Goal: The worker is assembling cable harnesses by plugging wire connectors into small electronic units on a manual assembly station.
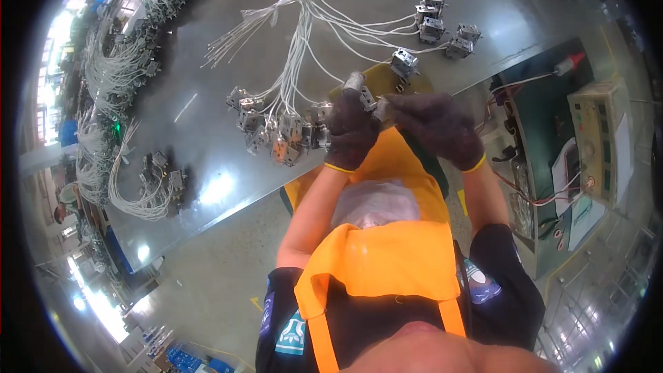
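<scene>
my left hand (351, 128), in a dark knitted glove, is closed on a small metal unit (367, 99), with the fingers curled round its left side. my right hand (438, 124), gloved the same way, reaches in from the right and its fingertips meet the unit's near right end; whether they pinch it or only touch it i cannot tell. so the unit lies between my hands, just right of the left one, which is the nearer. its long axis seems to slant from far left to near right, toward my right fingertips, though my gloves hide part of it.

just beyond the grip, a little to the right, a single metal unit (404, 62) rests on the metal table (200, 97). farther off to the right stand more units (431, 27) in a loose group. to the left, just beside my left hand, a cluster of units (276, 131) sits crowded together. white cables (301, 41) run from both groups to a gathered bundle on the far side. at the near left lies another cabled bunch (162, 176). well apart on the right is a pale instrument box (592, 141), with scissors (559, 236) nearer me.
</scene>
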The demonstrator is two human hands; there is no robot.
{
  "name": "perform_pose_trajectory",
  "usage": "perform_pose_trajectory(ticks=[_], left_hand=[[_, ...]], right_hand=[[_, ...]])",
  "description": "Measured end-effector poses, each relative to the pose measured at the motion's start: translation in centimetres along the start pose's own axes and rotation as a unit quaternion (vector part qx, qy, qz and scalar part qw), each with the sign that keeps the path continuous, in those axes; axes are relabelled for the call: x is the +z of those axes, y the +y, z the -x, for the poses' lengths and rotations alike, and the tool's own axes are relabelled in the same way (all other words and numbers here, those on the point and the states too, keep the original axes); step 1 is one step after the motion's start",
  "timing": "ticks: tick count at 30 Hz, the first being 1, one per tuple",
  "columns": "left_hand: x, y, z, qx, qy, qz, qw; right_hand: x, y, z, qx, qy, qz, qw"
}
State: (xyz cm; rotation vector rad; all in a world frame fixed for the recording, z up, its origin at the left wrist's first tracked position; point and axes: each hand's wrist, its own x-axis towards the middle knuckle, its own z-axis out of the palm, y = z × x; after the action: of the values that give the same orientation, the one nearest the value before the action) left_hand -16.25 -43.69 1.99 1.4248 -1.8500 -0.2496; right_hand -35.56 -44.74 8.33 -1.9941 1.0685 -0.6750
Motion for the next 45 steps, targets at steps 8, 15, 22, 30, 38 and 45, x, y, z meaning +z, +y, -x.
perform_pose_trajectory(ticks=[8, 15, 22, 30, 38, 45], left_hand=[[0.3, -0.5, -0.7, 0.013, -0.034, 0.030, 0.999], [0.5, -1.0, -1.1, 0.036, -0.037, 0.029, 0.998], [0.1, 0.1, -1.4, 0.026, -0.023, 0.047, 0.998], [-5.8, -0.9, 0.4, 0.106, -0.096, -0.245, 0.959], [-9.5, -4.1, -1.9, 0.036, -0.332, -0.245, 0.910], [-7.8, -3.9, -2.0, 0.016, -0.245, -0.084, 0.966]], right_hand=[[2.1, -1.8, -1.2, 0.004, -0.053, 0.275, 0.960], [4.0, -2.2, -1.3, 0.003, 0.033, 0.323, 0.946], [3.4, -2.6, -1.7, 0.054, -0.013, 0.310, 0.949], [1.5, -3.7, -0.2, 0.085, -0.001, -0.176, 0.981], [6.0, 0.9, -2.3, 0.214, 0.060, -0.200, 0.954], [8.1, -1.2, -4.0, 0.188, 0.011, -0.307, 0.933]])
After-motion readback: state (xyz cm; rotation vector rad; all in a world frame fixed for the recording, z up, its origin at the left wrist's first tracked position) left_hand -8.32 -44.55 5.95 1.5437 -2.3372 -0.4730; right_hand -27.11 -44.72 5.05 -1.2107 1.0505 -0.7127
